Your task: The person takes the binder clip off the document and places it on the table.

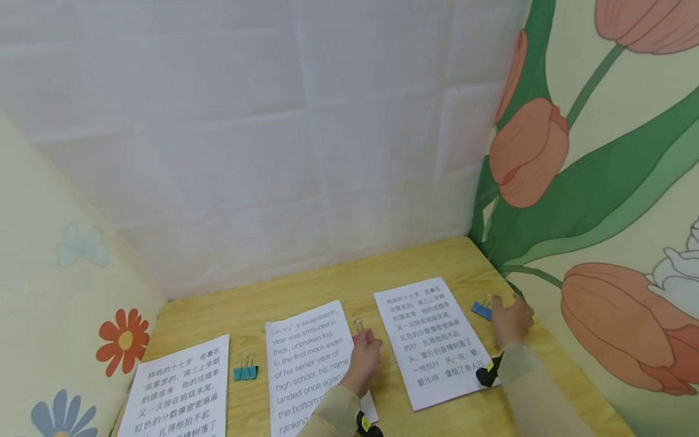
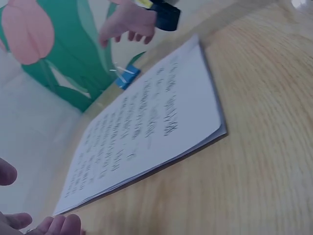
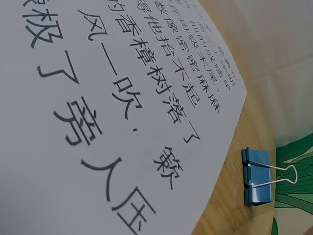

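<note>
My left hand [image 1: 364, 364] is at a pink binder clip [image 1: 357, 337], beside the right edge of the English-text paper stack [image 1: 306, 358]. The clip's wire handles stick up past the fingers. In the left wrist view a gap shows between the thumb [image 2: 7, 173] and the other fingers [image 2: 55, 225]; whether they touch the clip is hidden. My right hand [image 1: 512, 318] hovers with loosely bent fingers just right of a blue binder clip [image 1: 482, 310], holding nothing visible. That clip [image 3: 257, 176] lies next to the right-hand Chinese-text stack [image 1: 431, 346], apart from the hand.
A teal binder clip [image 1: 245, 371] lies between the English stack and another Chinese-text stack [image 1: 177, 388] at the left. The wooden table [image 1: 322, 285] meets a white sheet [image 1: 262, 152] behind and a tulip-painted panel [image 1: 617, 200] on the right.
</note>
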Available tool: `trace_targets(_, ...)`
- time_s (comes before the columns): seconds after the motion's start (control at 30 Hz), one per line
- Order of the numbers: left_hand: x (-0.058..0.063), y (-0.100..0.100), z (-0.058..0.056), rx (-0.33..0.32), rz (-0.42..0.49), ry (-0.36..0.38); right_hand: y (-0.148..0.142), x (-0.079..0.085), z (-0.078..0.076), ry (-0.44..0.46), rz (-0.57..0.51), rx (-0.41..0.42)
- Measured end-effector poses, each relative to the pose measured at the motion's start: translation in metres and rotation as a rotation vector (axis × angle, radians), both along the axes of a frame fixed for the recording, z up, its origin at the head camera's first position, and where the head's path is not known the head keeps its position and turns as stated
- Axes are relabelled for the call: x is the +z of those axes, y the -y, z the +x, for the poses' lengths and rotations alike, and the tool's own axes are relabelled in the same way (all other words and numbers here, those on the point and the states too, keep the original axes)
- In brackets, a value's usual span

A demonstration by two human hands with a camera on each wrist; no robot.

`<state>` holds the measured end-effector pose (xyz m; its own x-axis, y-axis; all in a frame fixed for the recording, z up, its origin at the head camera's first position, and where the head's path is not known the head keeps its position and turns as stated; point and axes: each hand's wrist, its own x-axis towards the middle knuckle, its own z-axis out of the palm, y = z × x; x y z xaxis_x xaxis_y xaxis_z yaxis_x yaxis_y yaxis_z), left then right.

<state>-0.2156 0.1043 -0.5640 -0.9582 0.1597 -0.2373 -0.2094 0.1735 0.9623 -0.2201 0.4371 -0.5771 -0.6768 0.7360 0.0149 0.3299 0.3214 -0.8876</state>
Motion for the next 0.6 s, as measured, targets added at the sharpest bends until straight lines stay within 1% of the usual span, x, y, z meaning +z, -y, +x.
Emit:
trace_targets(0.1,0.005,0.007,-0.002,0.048,0.026,-0.011,0.001,0.001,-0.002,-0.028,0.002,-0.031)
trace_targets(0.23,0.007,0.014,-0.004,0.100,0.008,-0.061,0.004,0.002,-0.006,-0.045,0.022,-0.040)
trace_targets(0.33,0.006,0.019,-0.004,0.128,-0.031,-0.106,0.012,0.005,-0.008,-0.090,0.055,-0.056)
trace_targets(0.47,0.007,0.026,-0.008,0.171,-0.095,-0.173,0.035,0.009,-0.013,-0.187,0.099,-0.064)
trace_targets(0.53,0.010,0.029,-0.011,0.187,-0.130,-0.214,0.049,0.010,-0.016,-0.232,0.115,-0.043)
trace_targets(0.6,0.011,0.032,-0.013,0.193,-0.164,-0.249,0.062,0.010,-0.020,-0.266,0.153,-0.012)
